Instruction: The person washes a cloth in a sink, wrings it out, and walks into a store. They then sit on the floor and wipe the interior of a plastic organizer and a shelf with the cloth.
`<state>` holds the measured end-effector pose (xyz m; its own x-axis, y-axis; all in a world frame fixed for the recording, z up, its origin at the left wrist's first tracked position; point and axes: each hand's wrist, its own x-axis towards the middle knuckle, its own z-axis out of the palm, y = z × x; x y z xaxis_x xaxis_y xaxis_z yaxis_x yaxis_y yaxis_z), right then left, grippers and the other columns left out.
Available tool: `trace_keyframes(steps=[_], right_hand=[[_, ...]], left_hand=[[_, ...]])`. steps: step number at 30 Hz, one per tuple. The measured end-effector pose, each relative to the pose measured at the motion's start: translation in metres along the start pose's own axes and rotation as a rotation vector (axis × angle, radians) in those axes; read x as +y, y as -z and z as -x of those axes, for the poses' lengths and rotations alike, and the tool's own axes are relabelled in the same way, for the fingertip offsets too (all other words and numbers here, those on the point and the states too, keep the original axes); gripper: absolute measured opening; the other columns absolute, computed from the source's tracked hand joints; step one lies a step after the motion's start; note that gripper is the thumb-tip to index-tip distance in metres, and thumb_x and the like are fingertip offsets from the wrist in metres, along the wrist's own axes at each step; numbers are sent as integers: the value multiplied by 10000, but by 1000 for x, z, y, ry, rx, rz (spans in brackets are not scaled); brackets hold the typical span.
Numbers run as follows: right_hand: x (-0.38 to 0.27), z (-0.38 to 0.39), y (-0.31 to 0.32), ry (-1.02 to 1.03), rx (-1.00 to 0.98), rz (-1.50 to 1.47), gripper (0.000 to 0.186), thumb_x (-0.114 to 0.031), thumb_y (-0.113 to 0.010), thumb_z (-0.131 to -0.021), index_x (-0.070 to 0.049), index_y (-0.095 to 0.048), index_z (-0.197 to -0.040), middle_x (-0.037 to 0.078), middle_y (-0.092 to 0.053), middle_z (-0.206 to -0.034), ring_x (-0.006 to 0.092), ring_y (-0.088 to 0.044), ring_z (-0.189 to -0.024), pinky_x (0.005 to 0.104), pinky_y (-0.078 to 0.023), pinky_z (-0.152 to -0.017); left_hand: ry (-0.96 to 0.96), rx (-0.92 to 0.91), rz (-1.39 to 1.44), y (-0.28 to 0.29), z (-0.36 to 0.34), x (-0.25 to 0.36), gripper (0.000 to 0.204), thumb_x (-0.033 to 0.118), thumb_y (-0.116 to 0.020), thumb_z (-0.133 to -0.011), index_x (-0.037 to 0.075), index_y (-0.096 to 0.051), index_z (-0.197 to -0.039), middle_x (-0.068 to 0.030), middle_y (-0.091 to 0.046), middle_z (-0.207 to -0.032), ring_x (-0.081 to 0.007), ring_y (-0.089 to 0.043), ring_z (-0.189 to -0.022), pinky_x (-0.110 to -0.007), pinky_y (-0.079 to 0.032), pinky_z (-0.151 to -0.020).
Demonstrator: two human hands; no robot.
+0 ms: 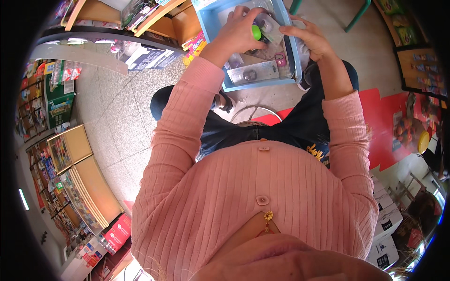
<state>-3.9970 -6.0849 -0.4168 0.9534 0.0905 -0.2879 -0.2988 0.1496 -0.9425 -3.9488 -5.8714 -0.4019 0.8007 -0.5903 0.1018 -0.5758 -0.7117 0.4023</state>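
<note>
My left hand (234, 35) reaches into a light blue plastic bin (214, 76), its fingers curled around a bright green item (256, 32) among clear packages. My right hand (311, 40) is at the bin's right side, its thumb against a clear plastic package (268, 26) and its fingers bent over the top, partly hidden. Lower in the bin lie a clear box (258, 73) with a dark round piece and a small pink item (280, 59). The bin sits between my knees, above my feet.
Wooden shelves (166, 25) with goods stand ahead-left, more shelving (93, 187) at the left. Green metal legs (351, 21) stand ahead-right. A red mat (377, 107), packaged goods (405, 126) and stacked white boxes (384, 220) are at the right. A metal ring (251, 109) shows below the bin.
</note>
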Motion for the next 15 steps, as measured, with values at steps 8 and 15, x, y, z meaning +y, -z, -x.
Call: trace_keyframes(steps=[8,15], right_hand=[[1,-2,2,10,63,18,768,-258,-817,-645,-6,-493,-1294,129,-629,-983,191,-634,-853,307,-525,-746],[2,-6,5,45,26,10,778,-264,-824,-647,9,-486,-1292,139,-632,-999,202,-637,-883,315,-524,-774]], left_hand=[[-154,103,8,-5,5,-15,573,218,-834,-590,102,-540,-1068,-83,-479,-1240,-373,-467,-1122,-430,-464,-920],[-234,178,90,-6,3,-30,494,189,-809,-639,63,-535,-1030,-129,-534,-1121,-334,-556,-990,-387,-503,-792]])
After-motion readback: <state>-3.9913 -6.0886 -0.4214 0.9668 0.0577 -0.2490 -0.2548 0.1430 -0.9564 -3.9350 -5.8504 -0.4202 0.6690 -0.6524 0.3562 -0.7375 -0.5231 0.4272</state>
